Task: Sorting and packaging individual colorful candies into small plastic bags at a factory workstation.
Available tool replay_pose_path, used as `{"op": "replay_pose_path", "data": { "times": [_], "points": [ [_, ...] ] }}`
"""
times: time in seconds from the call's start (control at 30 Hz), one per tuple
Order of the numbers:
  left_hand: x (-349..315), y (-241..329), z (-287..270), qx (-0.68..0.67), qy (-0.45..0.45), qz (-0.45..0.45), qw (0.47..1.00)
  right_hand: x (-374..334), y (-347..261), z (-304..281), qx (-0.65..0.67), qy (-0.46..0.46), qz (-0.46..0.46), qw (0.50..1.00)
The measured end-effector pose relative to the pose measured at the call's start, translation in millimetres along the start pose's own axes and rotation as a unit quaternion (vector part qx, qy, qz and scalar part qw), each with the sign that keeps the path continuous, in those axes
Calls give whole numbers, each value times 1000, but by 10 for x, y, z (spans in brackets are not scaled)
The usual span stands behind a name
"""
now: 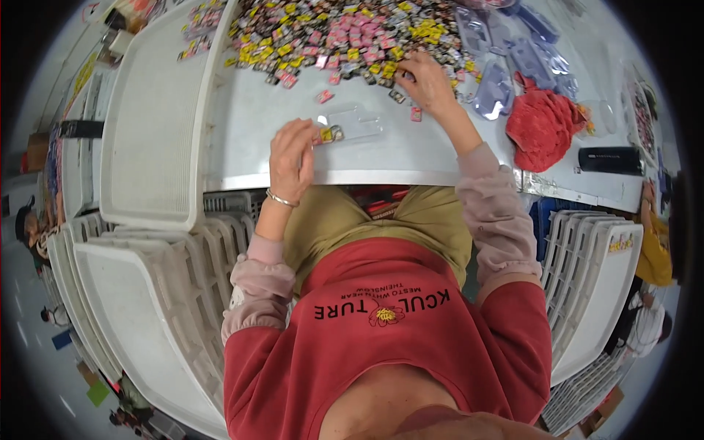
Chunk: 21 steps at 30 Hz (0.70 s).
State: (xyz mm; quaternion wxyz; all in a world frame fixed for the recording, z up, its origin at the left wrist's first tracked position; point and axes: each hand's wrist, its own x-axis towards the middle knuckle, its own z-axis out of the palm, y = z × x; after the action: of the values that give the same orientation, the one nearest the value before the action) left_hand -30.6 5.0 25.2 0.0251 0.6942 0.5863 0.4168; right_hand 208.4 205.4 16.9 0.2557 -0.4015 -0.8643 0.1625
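Note:
My left hand [292,158] is closed at the left end of a transparent plastic blister tray [361,123], low over the white tabletop. Small yellow and dark packets [330,134] lie in the tray's end beside my fingers. At the near edge of a wide pile of small pink, yellow and black packets [359,37], my right hand [429,84] has its fingers curled together. Something small and dark shows at those fingertips, too small to name. Single pink packets [325,96] lie on the table between my hands and the pile.
Empty transparent blister trays [493,89] are heaped at the back right. Near them lie a red cloth [544,125] and a black cylindrical object [610,159]. A large white tray [154,125] stands on the left; stacked white trays [139,286] flank me below table height.

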Motion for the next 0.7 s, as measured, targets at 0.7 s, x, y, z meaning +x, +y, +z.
{"op": "replay_pose_path", "data": {
  "times": [0.7],
  "points": [
    [-159, -41, 157, -3, 64, -52, 997, -373, -777, 82, 246, -114, -35, 962]
  ]
}}
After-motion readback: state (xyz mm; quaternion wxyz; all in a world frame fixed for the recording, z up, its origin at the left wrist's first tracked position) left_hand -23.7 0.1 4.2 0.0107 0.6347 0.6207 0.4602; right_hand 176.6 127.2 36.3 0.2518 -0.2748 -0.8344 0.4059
